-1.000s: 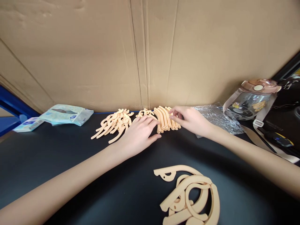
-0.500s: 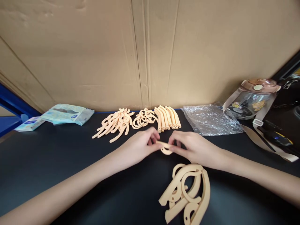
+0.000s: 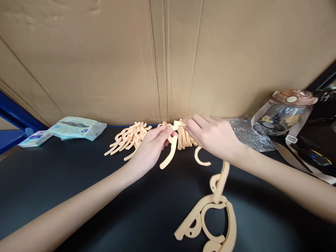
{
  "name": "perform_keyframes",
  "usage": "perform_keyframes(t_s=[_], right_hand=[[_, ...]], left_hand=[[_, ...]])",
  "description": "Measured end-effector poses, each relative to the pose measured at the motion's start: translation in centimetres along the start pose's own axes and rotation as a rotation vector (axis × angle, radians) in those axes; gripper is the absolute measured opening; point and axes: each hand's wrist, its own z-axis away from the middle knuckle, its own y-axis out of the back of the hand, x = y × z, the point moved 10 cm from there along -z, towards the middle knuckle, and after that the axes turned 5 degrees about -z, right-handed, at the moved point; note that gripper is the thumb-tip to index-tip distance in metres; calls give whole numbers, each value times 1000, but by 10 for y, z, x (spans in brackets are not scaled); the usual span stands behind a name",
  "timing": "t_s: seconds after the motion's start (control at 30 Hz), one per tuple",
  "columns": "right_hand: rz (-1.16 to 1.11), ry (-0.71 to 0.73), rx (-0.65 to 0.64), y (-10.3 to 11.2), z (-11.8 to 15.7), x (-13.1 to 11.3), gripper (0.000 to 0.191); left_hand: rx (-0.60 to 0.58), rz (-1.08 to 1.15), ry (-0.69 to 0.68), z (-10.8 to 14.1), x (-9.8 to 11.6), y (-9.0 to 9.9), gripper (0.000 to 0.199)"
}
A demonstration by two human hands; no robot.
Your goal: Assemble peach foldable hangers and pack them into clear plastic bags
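Between thumb and fingers, my left hand [image 3: 153, 143] grips a curved beige piece [image 3: 169, 155], whose long arm hangs down toward the table. My right hand [image 3: 210, 134] is closed on another beige piece [image 3: 179, 123], its end meeting the first at my left fingertips; the exact joint is hard to see. Below my right hand a loose hook-shaped piece [image 3: 200, 158] lies on the black table. Nearer me, linked curved beige pieces [image 3: 231, 224] lie flat, with one arm [image 3: 223, 180] angled up toward my right wrist.
Behind my hands are a pile of curved pieces [image 3: 133, 134] and a row of long ones [image 3: 185, 140]. A tissue pack [image 3: 76, 127] sits back left. Clear plastic wrap [image 3: 244, 134] and a strapped bottle [image 3: 283, 115] stand back right, before the cardboard wall [image 3: 105, 63].
Both hands have moved up and back, bringing two held pieces together. A loose hook now shows on the table, and the near beige pieces are spread differently, with one arm pointing away.
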Motion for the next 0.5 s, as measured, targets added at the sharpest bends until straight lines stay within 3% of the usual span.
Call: perform_keyframes(t_s=[0.07, 0.17, 0.23, 0.33, 0.4, 0.5], right_hand=[[82, 87, -59, -8, -6, -11, 30], [-11, 86, -143, -25, -11, -14, 26], [-208, -1, -169, -35, -13, -3, 19], [-714, -271, -99, -44, -16, 35, 14], [-1010, -448, -16, -46, -14, 62, 13], [-1214, -593, 65, -43, -12, 85, 16]], left_hand=[[7, -24, -16, 4, 3, 0, 29], [34, -119, -85, 13, 7, -5, 28], [41, -259, -118, 20, 8, -10, 26], [-4, -513, -167, 23, 12, -16, 22], [-19, -605, -167, 13, 11, -5, 22], [39, -677, -3, -16, -10, 43, 31]])
